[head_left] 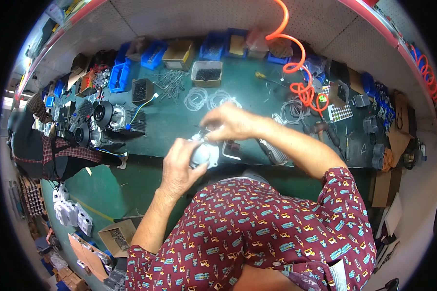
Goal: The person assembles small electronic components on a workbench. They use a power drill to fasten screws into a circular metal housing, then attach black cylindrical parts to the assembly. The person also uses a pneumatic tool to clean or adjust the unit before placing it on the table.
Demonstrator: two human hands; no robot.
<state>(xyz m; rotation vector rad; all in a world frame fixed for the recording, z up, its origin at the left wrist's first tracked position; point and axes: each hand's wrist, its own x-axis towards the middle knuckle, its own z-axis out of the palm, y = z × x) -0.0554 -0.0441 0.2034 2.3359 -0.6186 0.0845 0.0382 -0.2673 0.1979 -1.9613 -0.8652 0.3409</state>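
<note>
My left hand [177, 167] is wrapped round a pale grey cast metal housing [207, 154] at the near edge of the bench. The housing has a rounded body and a small lug at its lower side. Above it, my right hand [228, 122] has its fingers pinched together at the housing's upper end. Whatever those fingers hold is too small and too covered to make out. Just right of the housing lies an L-shaped hex key [232, 156] by a small dark block. Beyond my hands rest thin translucent rings [195, 99] in loose piles.
A box of dark screws [207, 74], loose long screws [170, 83] and blue bins [154, 54] line the back. An orange coiled hose [301, 68] hangs at right. A hammer [320, 128] and finned part [274, 153] lie nearer. Another person [48, 150] works among motor parts at left.
</note>
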